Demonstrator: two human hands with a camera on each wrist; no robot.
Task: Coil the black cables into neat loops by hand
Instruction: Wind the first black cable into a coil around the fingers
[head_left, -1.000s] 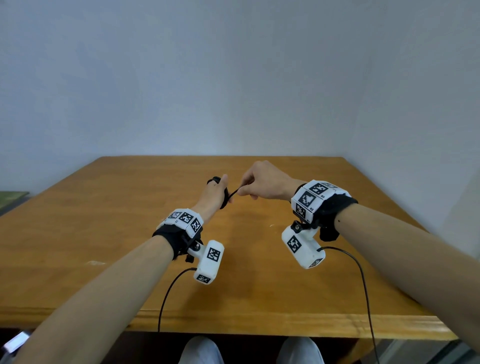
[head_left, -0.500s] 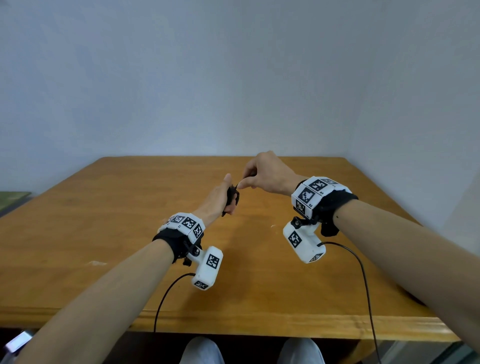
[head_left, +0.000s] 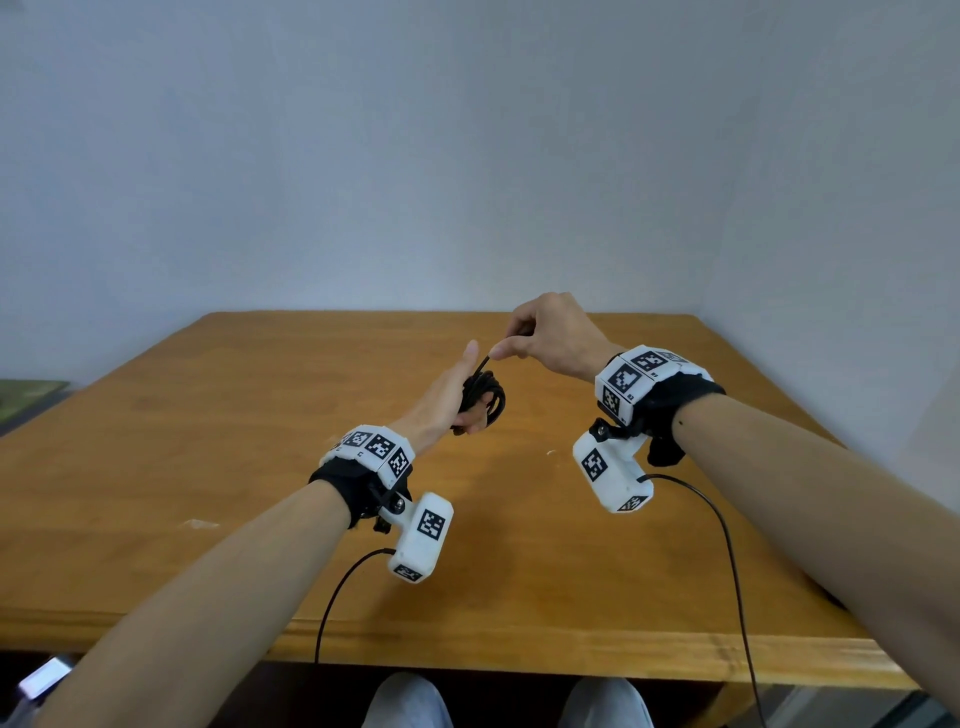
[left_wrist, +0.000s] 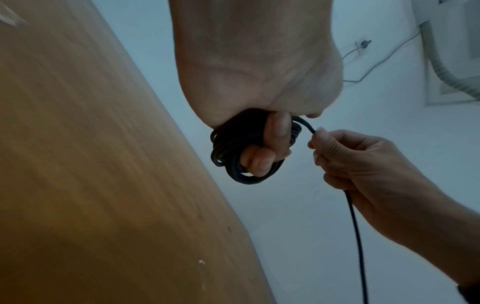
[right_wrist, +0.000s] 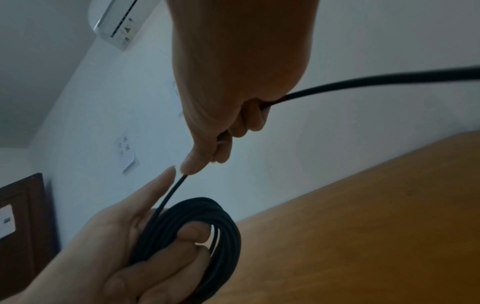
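Black cable (head_left: 485, 395): several turns are gathered into a small coil, held in the air above the middle of the wooden desk (head_left: 208, 467), toward its far edge; the coil touches no surface.
Coil shape: the loops (right_wrist: 207, 226) lie bundled together, roughly round, hanging past the curled fingers on the desk side.
Left hand (head_left: 457, 395): palm turned toward the right hand, lower fingers (left_wrist: 262, 158) curled through the coil and holding it against the palm; one finger is stretched straight up beside the free strand.
Free strand (right_wrist: 168, 195): one length leaves the coil and rises at a slant to the right hand, taut and straight between the two hands.
Right hand (head_left: 556, 332): raised just above and to the right of the left hand, thumb and forefinger (right_wrist: 192, 164) pinching the strand, the other fingers folded in around it.
Loose end (right_wrist: 363, 82): the cable passes through the right fist and runs out past the palm toward the right wrist camera; where it ends is out of frame.
Hands apart or touching: fingertips are near each other, joined only by the strand.
Wrist cameras (head_left: 421, 535): white boxes with black square markers hang under both wrists on black straps, each trailing a thin wire over the near edge of the desk.
Room: pale walls meet behind the far right corner of the desk.
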